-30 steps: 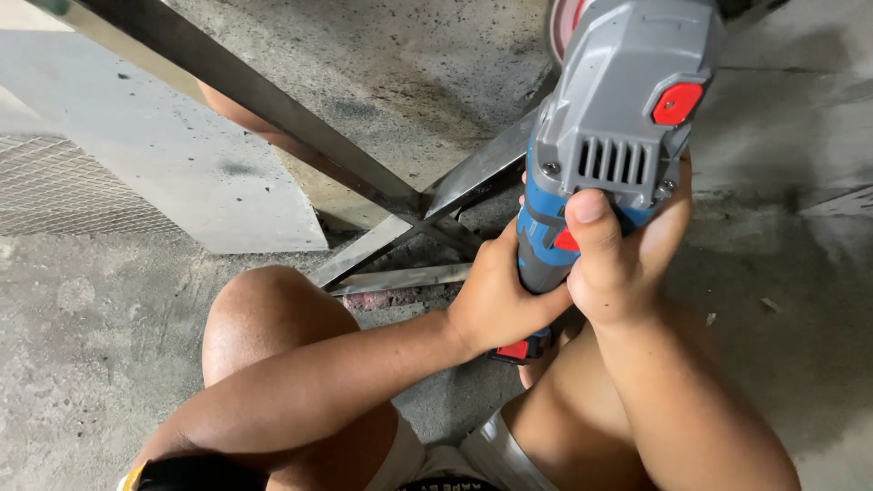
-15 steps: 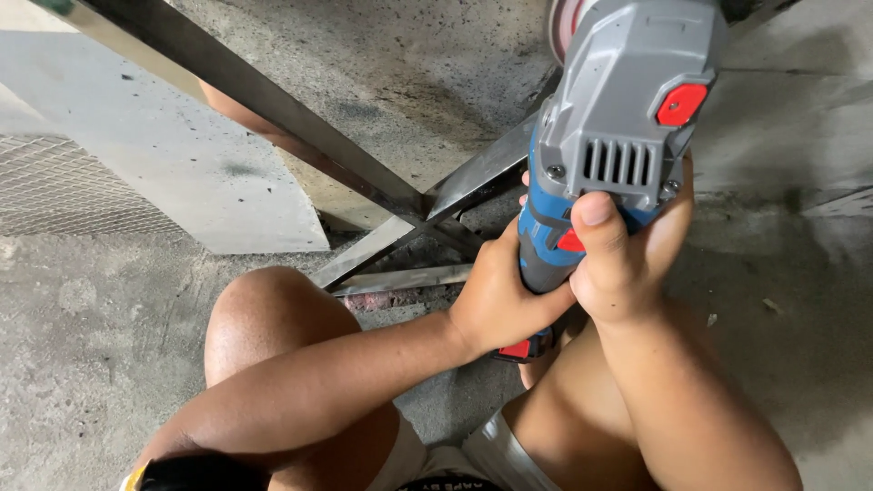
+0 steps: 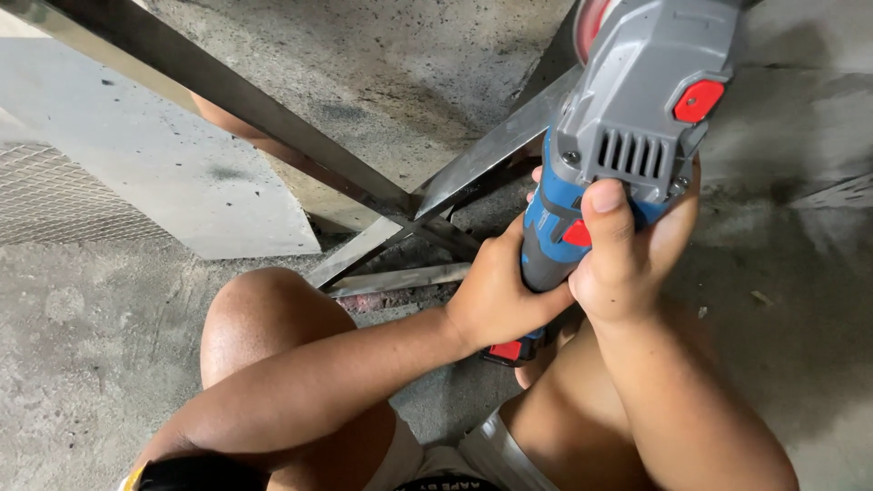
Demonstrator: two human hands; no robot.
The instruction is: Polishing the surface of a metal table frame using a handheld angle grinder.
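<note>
A grey and blue angle grinder (image 3: pixel 646 100) with red buttons is held upright in front of me, its disc at the top edge of the view. My left hand (image 3: pixel 496 291) wraps the blue handle low down. My right hand (image 3: pixel 627 255) grips the body just under the grey motor housing, thumb up against it. The grinder's head is over a frame of flat steel bars (image 3: pixel 364 182) that cross on the concrete floor.
I squat with my left knee (image 3: pixel 264 318) close to the bars. A pale flat board (image 3: pixel 155 173) lies at the left, with wire mesh (image 3: pixel 55 195) beside it. Rough concrete floor (image 3: pixel 791 273) stretches to the right.
The grinder and both hands have shifted very slightly; the grip is the same.
</note>
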